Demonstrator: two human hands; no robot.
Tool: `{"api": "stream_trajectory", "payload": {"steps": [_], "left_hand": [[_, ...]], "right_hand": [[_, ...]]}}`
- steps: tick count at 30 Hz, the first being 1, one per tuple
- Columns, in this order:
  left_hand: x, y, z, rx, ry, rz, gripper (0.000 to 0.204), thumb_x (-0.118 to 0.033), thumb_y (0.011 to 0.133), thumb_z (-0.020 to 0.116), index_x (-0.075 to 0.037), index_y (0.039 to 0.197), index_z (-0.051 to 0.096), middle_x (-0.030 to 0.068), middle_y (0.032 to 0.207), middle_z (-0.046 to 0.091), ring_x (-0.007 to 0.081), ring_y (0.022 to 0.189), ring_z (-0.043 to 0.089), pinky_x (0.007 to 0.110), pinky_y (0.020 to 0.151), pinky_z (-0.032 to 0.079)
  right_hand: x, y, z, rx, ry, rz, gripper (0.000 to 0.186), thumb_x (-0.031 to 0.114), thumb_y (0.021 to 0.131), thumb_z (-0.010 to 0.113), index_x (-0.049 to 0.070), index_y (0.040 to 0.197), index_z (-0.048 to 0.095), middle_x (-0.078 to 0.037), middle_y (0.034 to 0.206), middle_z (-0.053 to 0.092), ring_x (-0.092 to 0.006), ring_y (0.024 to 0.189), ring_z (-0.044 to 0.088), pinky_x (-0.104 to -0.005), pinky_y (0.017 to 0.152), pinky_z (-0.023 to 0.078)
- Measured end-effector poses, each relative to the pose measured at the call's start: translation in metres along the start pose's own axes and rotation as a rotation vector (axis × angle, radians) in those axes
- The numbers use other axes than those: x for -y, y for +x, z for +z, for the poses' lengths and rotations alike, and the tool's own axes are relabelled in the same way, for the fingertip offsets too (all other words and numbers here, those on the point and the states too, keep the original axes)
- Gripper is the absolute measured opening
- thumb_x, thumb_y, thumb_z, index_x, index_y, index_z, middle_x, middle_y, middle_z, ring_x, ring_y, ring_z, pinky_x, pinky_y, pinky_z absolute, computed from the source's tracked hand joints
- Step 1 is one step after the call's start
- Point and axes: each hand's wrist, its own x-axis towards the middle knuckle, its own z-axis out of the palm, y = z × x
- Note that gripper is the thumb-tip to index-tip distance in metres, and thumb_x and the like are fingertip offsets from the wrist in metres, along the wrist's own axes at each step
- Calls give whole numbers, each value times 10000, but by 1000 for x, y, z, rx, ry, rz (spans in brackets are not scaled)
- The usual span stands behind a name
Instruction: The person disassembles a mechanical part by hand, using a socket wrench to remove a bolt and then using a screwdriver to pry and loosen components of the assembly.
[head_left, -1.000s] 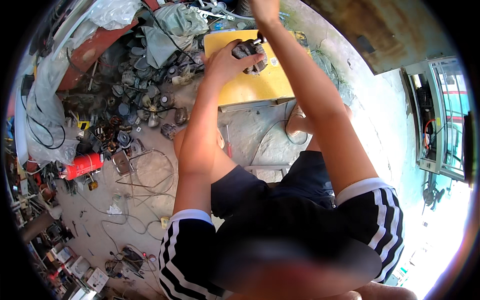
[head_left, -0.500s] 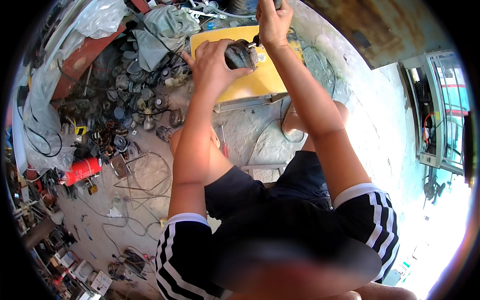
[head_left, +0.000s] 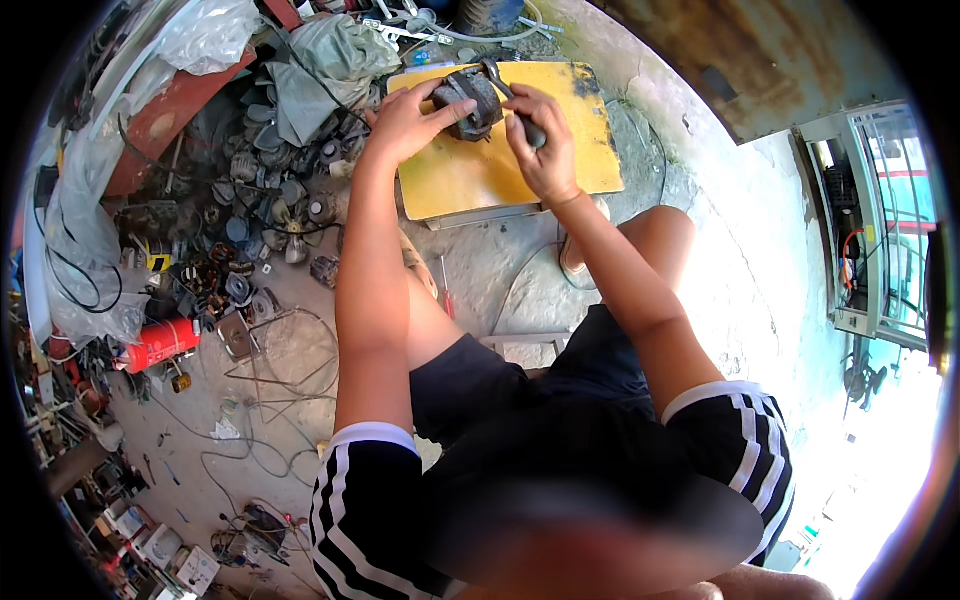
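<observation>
The block (head_left: 468, 105), dark and worn, rests on or just above the yellow surface (head_left: 580, 160), toward its far left part; I cannot tell whether its underside touches. The left hand (head_left: 402, 128) is nearer, at the block's left side: its fingers are spread partly open around it, the thumb laid over the near face. The block has no clear long axis from here.

The right hand (head_left: 543, 155) is to the right of the block, apart from it. Its fingers are closed on the tool (head_left: 537, 134), whose long axis slants from the dark handle, near right, to the metal end, far left. That end is at the block's far right corner; whether they touch, I cannot tell.

Count: 2 hands, 1 block, 1 tool, 1 surface; on the floor, 1 screwdriver (head_left: 447, 298) and 1 red cylinder (head_left: 163, 345).
</observation>
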Motion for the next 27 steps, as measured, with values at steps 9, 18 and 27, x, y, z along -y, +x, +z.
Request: {"api": "stream_trajectory", "payload": {"steps": [9, 18, 27], "left_hand": [[-4, -2, 1, 13, -322, -41, 887, -730, 730, 701, -204, 1409, 477, 133, 1202, 688, 296, 1184, 605, 587, 1109, 175], [-12, -6, -5, -50, -83, -31, 934, -707, 679, 749, -206, 1421, 481, 156, 1288, 615, 324, 1284, 512, 671, 1090, 168], [-27, -19, 5, -202, 80, 30, 1031, -621, 568, 844, -184, 1425, 470, 149, 1400, 535, 338, 1352, 431, 735, 1101, 104]], "right_hand": [[-38, -26, 3, -22, 83, 378, 205, 18, 902, 655, 28, 1100, 710, -167, 1180, 680, -228, 1046, 677, -306, 865, 529], [-4, 37, -63, -157, 36, 400, 233, 213, 976, 640, 4, 1058, 579, -62, 851, 709, -83, 747, 633, -245, 672, 505], [20, 79, -46, 115, -229, 112, 246, 246, 997, 578, 40, 1123, 528, -134, 929, 725, -332, 848, 703, -393, 751, 537]]}}
